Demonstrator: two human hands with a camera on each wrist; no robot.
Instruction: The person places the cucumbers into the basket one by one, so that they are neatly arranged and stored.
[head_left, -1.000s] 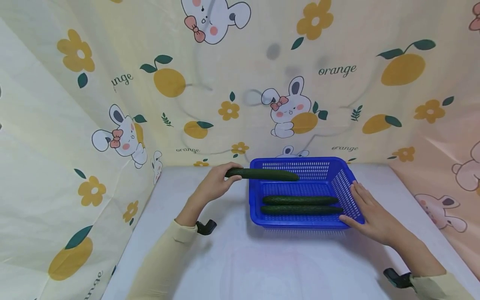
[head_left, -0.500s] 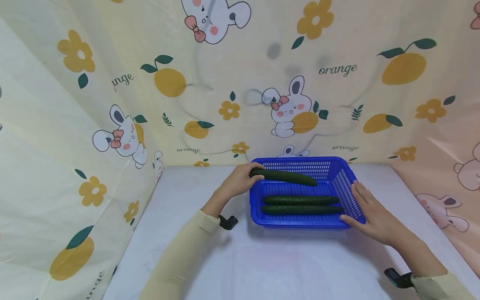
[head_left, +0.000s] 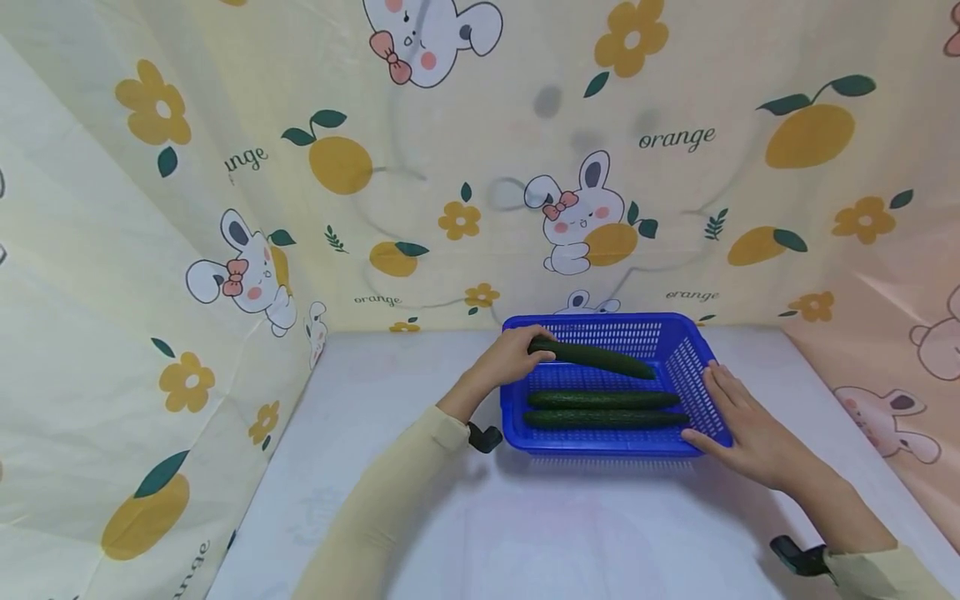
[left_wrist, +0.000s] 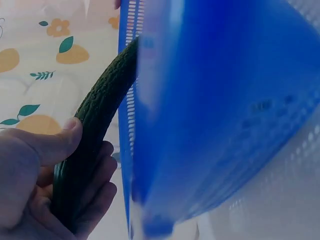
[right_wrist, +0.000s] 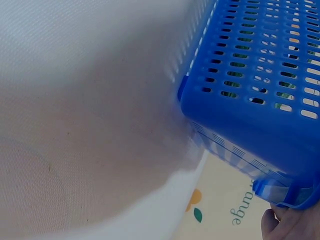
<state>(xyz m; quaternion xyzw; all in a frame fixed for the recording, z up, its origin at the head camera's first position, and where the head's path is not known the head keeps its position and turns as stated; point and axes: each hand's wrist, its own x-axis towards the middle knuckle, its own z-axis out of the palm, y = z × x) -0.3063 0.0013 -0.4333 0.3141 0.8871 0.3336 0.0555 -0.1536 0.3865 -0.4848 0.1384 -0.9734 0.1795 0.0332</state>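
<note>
My left hand (head_left: pixel 513 356) grips a dark green cucumber (head_left: pixel 600 360) by its left end, thumb on one side and fingers round the other, as the left wrist view (left_wrist: pixel 95 120) also shows. That cucumber slants over the back part of a blue plastic basket (head_left: pixel 512 417), its far end tipped lower. Two more cucumbers lie side by side on the basket floor: one behind (head_left: pixel 600 400), one in front (head_left: pixel 606 419). My right hand (head_left: pixel 753 433) rests on the basket's right rim with fingers straight and thumb at the front corner. In the right wrist view only its fingers (right_wrist: pixel 290 225) show.
The basket stands on a white-covered table (head_left: pixel 555 533), close to the back. A patterned cloth (head_left: pixel 465 150) hangs behind and at both sides. Dark wrist-worn devices sit at the left cuff (head_left: pixel 485 437) and the right cuff (head_left: pixel 798 557).
My left hand has carried its cucumber rightward from the basket's left edge to further over the inside, and the far end has dipped. The right hand and basket have stayed put.
</note>
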